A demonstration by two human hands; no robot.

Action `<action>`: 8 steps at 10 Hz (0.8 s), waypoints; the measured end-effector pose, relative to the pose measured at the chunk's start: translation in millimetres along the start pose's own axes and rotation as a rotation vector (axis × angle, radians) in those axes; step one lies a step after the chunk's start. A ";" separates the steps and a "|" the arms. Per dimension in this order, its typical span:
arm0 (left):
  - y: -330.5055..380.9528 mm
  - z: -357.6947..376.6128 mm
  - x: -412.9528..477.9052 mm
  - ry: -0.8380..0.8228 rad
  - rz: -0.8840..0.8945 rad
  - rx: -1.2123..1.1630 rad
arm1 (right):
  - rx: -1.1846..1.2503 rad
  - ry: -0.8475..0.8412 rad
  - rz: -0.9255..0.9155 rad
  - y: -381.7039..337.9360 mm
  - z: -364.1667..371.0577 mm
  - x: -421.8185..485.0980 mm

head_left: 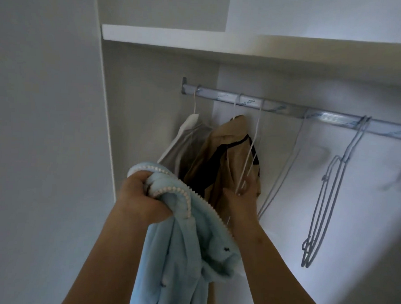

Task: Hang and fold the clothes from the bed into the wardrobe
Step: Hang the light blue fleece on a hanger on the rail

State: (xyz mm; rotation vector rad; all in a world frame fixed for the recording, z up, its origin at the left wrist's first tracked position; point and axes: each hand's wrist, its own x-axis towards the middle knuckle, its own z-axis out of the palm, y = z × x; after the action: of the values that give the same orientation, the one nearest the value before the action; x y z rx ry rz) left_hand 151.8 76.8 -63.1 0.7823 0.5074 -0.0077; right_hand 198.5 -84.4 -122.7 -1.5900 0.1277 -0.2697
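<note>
From the head view, the wardrobe (pixel 151 102) stands open, white inside and dim, with a thick white shelf (pixel 177 38) across the top. Under the shelf a metal rail (pixel 278 107) runs from its bracket at the left end out past the right edge.

At the rail's left end a pale grey garment (pixel 186 139) hangs, and just beside it a tan garment (pixel 218 152) with black trim. Towards the rail's right end a bunch of empty grey wire hangers (pixel 327 193) dangles, well apart from the clothes.

The left hand (pixel 141 197) is bunched tight around the collar of a light blue fleece garment (pixel 184 255) with a white zip. The garment is held up in front of the hanging clothes, the rest drooping between the two forearms.

The right hand (pixel 243 196) has its fingers curled round the lower end of a white hanger (pixel 250 154), which is hooked on the rail and lies against the tan garment.
</note>
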 end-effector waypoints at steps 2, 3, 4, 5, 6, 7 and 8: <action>-4.5 6.5 15.4 -0.043 0.029 -0.074 | 0.218 -0.018 0.213 1.6 -7.0 19.6; -7.1 5.8 20.3 0.029 -0.084 0.157 | 0.322 0.006 0.180 -1.5 -13.4 22.9; -5.1 8.7 22.7 0.059 -0.085 0.112 | 0.258 0.062 0.127 -0.8 -17.9 22.3; -5.3 7.3 18.8 0.039 -0.157 0.001 | 0.291 0.058 0.093 -1.5 -17.8 10.9; -7.0 4.2 20.5 0.028 -0.081 0.009 | 0.270 0.044 0.083 1.8 -18.1 -7.0; -9.8 -10.8 9.5 -0.093 -0.110 0.083 | 0.248 0.045 0.059 8.7 -18.2 -30.6; -7.6 -20.5 -8.5 -0.166 0.044 0.183 | 0.146 0.071 0.052 17.0 -10.3 -57.9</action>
State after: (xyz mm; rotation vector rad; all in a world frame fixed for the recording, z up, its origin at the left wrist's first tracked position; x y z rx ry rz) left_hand 134.0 83.7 -76.7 0.9628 0.3345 -0.0782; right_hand 141.6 -80.7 -144.8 -1.4310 0.1993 -0.2885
